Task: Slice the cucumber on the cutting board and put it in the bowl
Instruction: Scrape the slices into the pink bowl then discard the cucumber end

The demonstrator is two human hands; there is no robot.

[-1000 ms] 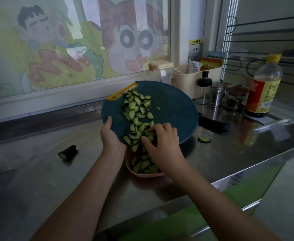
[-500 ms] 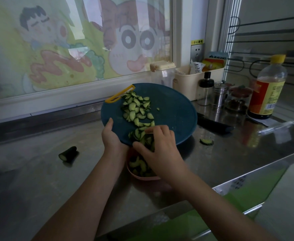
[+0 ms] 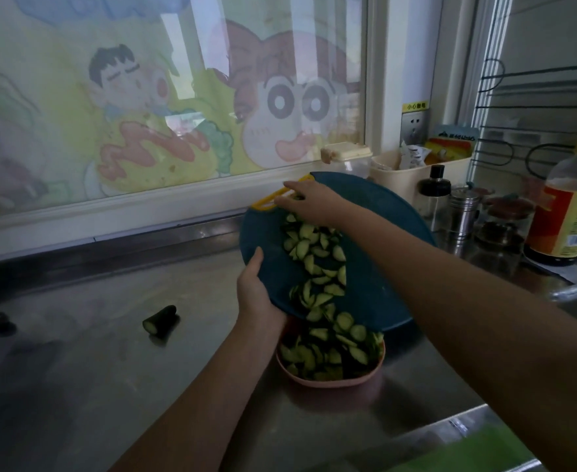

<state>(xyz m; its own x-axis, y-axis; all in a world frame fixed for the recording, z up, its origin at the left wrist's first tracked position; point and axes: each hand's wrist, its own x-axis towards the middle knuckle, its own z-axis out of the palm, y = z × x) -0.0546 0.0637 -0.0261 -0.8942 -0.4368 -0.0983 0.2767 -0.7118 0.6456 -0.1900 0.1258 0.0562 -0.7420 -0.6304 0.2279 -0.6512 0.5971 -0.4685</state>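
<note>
While the round blue cutting board (image 3: 266, 233) was held tilted, its far edge raised and its near edge lowered over the pink bowl (image 3: 331, 384), a trail of cucumber slices (image 3: 314, 260) was spread down its face from top to bottom. The lowest slices were seen at the board's near edge, directly above the heap already lying in the bowl. The board was clamped at its near-left edge by the left hand (image 3: 256, 294), with the thumb laid on the upper face and the fingers hidden beneath. The right hand (image 3: 307, 202) was placed palm down at the top of the board, just beside the yellow handle (image 3: 270, 201); its fingers were stretched out flat against the uppermost slices and nothing was grasped. The bowl was set on the steel counter (image 3: 110, 369), partly covered by the board. A cut cucumber end (image 3: 160, 321) was left on the counter well to the left. A yellow-capped bottle (image 3: 573, 206) and a steel shaker (image 3: 462, 212) were ranged behind the board on the right, below a window (image 3: 144, 97) covered with cartoon figures.
</note>
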